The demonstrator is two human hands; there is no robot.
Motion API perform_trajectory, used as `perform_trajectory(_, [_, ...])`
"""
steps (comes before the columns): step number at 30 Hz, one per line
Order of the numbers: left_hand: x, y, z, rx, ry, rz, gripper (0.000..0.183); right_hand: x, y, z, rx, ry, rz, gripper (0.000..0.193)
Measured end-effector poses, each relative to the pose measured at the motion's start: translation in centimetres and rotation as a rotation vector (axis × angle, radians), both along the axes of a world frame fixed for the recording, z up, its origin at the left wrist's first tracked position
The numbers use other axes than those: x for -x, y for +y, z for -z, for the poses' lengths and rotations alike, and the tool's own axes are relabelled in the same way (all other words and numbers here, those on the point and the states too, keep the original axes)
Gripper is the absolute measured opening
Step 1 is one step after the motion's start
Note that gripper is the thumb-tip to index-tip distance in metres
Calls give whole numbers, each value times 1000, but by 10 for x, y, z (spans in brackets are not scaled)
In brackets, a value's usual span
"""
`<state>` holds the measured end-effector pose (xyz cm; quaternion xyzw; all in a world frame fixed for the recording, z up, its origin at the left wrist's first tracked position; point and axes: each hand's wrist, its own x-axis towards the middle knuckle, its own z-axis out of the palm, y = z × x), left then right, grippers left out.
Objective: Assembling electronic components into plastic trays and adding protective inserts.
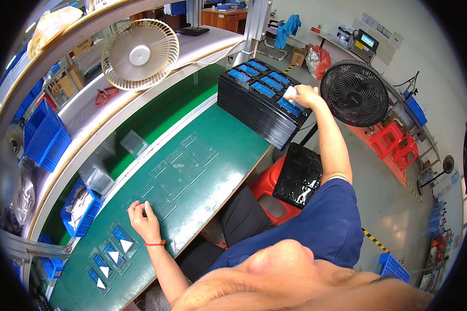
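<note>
Four blue-faced packs (121, 233) lie in a row near the tabletop's (233, 140) left end. At its right end, the right hand's (307, 97) grip pinches a white piece (290, 93) over the black tray stack's (244, 111) right edge. Picking or placing there seems the step in hand, calling next for careful clearance. The left hand (145, 224), loosely spread and apparently unladen, is beside clear shells (168, 181).

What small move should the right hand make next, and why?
Probably lift the blue piece from the black tray: the right hand is right there, a white piece at its fingertips, and the clear cases beyond the left hand show no blue pieces inside.
</note>
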<state>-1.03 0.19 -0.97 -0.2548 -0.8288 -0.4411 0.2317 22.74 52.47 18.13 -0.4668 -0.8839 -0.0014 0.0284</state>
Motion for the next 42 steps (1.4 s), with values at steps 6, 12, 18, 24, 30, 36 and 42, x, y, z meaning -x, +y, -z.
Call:
perform_trajectory(6, [-4,3,-6,-8,-122,4,15,-1,-12,6,25,-27,-95,69])
perform_trajectory(12, [-8,1,-11,-31,-159,-4,15,7,-23,-5,44,-82,-90,60])
perform_trajectory(18, [-9,3,-10,-31,-133,15,15,40,48,-22,162,253,-38,67])
perform_trajectory(24, [-8,2,-10,-45,-145,-3,15,92,74,10,49,63,36,95])
perform_trajectory(30, [-11,11,-16,-53,-121,39,14,90,101,12,211,50,4,101])
perform_trajectory(36, [-5,5,-3,-62,-20,23,14,93,47,-10,-13,-35,8,78])
perform_trajectory(42, [-11,8,-9,-65,-51,34,14,102,16,-8,-3,5,-87,89])
